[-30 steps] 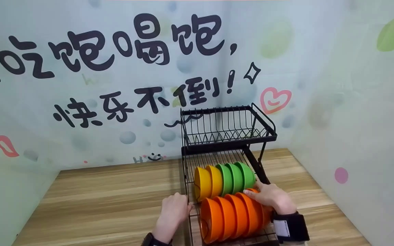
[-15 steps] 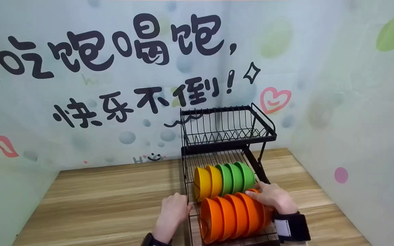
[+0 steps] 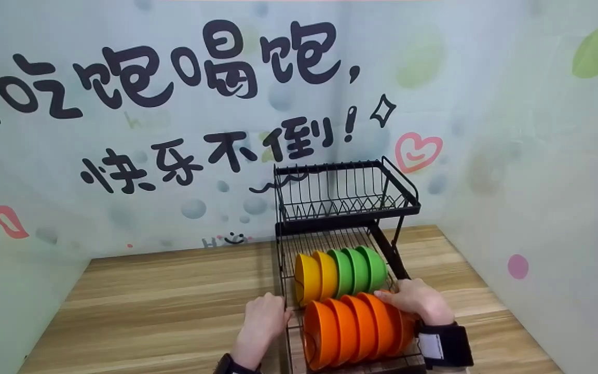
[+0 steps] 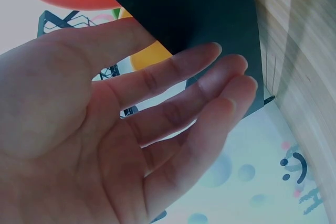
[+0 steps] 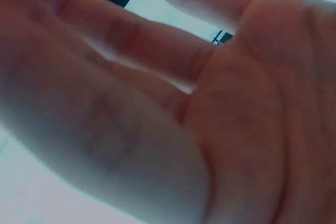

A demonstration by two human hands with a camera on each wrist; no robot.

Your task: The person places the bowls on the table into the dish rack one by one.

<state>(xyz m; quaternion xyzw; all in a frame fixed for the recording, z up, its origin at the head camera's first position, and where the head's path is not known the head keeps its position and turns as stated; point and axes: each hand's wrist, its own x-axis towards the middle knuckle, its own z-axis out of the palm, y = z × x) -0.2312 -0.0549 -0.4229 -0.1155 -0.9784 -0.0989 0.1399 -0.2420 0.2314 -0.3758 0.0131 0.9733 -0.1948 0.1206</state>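
My left hand [image 3: 265, 319] holds the left edge of a black two-tier dish rack [image 3: 351, 221]. In the left wrist view, its fingers [image 4: 173, 111] lie along the rack's dark side panel [image 4: 215, 9], and the thumb passes behind the panel's edge. My right hand [image 3: 423, 301] is at the right end of a row of orange bowls [image 3: 345, 332], with its thumb on the rim of the last bowl [image 3: 405, 330]. That hand partly covers this bowl. The right wrist view is mostly filled by the palm and long fingers, with a bit of orange by the fingertips.
Behind the orange row, yellow bowls [image 3: 309, 278] and green bowls [image 3: 358, 270] stand on edge in the lower tier. The raised upper tier [image 3: 345, 202] overhangs the back. The rack stands on a wooden table [image 3: 174, 306], with printed white walls [image 3: 548, 171] around.
My right hand has shifted slightly right and down. The last orange bowl's top edge has dropped, and more of its right side shows. The left hand stays in place.
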